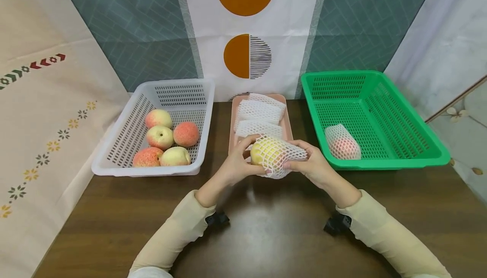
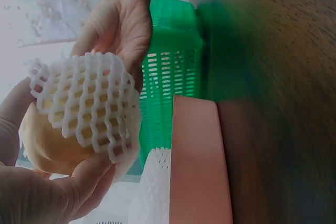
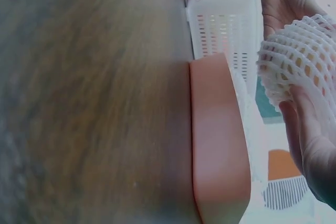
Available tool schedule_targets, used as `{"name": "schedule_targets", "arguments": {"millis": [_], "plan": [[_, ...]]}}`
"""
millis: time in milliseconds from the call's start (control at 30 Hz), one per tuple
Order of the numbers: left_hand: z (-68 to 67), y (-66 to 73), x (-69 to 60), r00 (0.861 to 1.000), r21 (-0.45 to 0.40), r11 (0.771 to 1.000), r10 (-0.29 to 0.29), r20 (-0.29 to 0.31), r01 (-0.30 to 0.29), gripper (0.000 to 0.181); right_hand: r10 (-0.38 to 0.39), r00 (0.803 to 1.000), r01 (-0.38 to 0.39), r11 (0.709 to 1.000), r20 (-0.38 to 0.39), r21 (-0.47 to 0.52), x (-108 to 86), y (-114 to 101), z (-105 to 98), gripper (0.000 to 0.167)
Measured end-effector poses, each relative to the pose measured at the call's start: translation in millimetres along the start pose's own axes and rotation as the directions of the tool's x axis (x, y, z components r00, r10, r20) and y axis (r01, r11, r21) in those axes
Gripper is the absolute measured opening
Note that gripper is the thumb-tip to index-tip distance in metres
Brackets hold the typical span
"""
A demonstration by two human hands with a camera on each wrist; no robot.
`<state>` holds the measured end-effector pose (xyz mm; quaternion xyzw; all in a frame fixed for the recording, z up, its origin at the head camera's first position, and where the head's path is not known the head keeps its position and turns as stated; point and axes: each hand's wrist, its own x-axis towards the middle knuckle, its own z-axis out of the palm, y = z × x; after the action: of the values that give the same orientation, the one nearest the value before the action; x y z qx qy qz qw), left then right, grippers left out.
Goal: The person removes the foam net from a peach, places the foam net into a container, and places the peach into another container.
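Between the two hands, just above the table, is a yellow peach (image 1: 258, 152) partly covered by a white foam net sleeve (image 1: 279, 156). My left hand (image 1: 243, 159) grips the bare end of the peach and the net's edge, thumb below and fingers above. On the other side my right hand (image 1: 310, 163) pinches the sleeve's narrower end between thumb and fingers. In the left wrist view the net (image 2: 86, 103) spreads over much of the fruit, leaving one side bare. Behind the hands, a pink tray (image 1: 289, 132) holds several flat foam net sleeves (image 1: 258, 115).
A white basket (image 1: 207, 130) at left contains several peaches (image 1: 160, 137). At right stands a green basket (image 1: 403, 163) with one netted peach (image 1: 343, 142) in it. All rest on a dark wooden table (image 1: 262, 235); patterned cloths hang behind and at the sides.
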<state>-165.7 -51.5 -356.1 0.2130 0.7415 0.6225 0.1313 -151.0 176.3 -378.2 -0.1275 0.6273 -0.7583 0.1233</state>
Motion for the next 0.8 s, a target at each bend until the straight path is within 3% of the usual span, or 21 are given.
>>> {"name": "schedule_targets", "arguments": {"millis": [267, 400, 600, 800], "plan": [[-2.6, 5.5, -3.2, 1.0, -0.081, 0.997, -0.017, 0.001, 0.017, 0.076, 0.048, 0.999, -0.047, 0.997, 0.01, -0.059, -0.4, -8.0, 0.1, 0.047], [-3.4, 7.4, -8.0, 0.999, -0.086, 0.995, -0.045, -0.012, 0.044, 0.076, 0.076, 0.997, -0.072, 0.987, 0.019, -0.145, -3.3, -13.1, -0.8, 0.054], [-3.1, 9.7, -13.5, 0.999, -0.035, 0.999, -0.034, -0.034, 0.033, 0.075, 0.043, 0.999, -0.032, 0.937, 0.023, -0.347, -7.0, -23.7, -1.6, 0.048], [-4.7, 14.8, -19.4, 0.999, -0.007, 1.0, -0.028, -0.016, 0.028, 0.076, -0.019, 1.0, 0.024, 0.882, 0.015, -0.47, -10.0, -31.8, 2.9, 0.035]]}}
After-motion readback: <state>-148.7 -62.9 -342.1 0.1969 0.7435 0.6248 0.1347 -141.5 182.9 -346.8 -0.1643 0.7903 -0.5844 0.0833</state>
